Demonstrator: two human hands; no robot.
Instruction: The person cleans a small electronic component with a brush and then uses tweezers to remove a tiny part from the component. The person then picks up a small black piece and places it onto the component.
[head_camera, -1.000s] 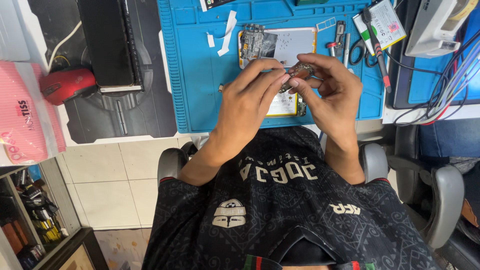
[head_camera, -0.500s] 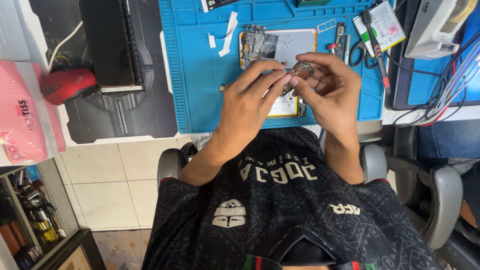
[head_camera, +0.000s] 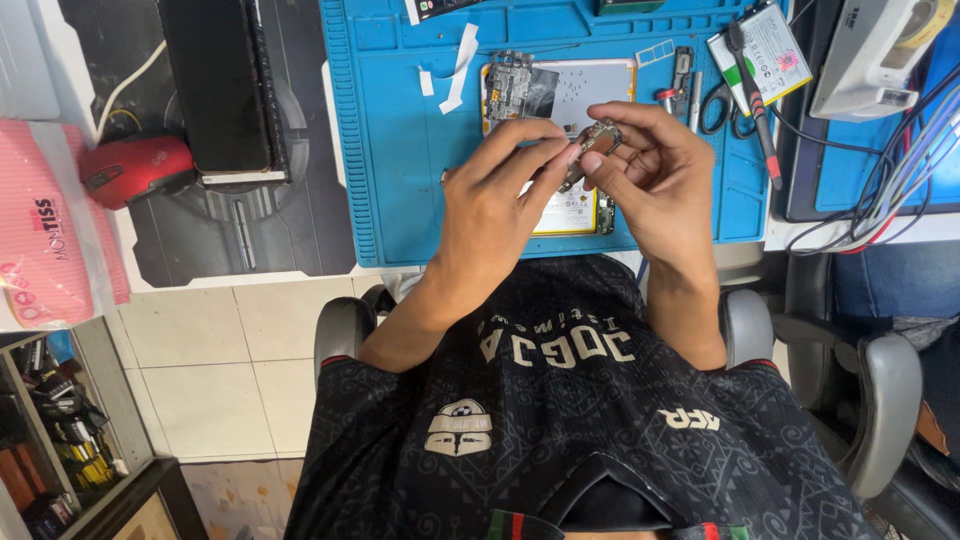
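In the head view, both hands meet over a blue work mat (head_camera: 400, 150). The left hand (head_camera: 495, 205) and the right hand (head_camera: 650, 180) together pinch a small circuit board part (head_camera: 596, 140), a dark, metal-edged piece held between the left thumb and forefinger tips and the right fingertips (head_camera: 590, 160). Both sets of fingers are closed on it in a fine grasp; the piece is small and partly covered, so its exact shape is hard to make out.

Just beyond the fingertips lies an opened phone (head_camera: 560, 95) with its inner frame showing, partly hidden under the hands. To the right of the right fingers lie tweezers and scissors (head_camera: 715, 105), then a flat battery (head_camera: 765, 50) with a screwdriver (head_camera: 750, 90) across it. To the left of the left fingers, strips of white tape (head_camera: 455, 65) stick to the mat. Well apart on that side sit a red mouse (head_camera: 135, 170) and a black keyboard (head_camera: 215, 90) on a dark desk pad.
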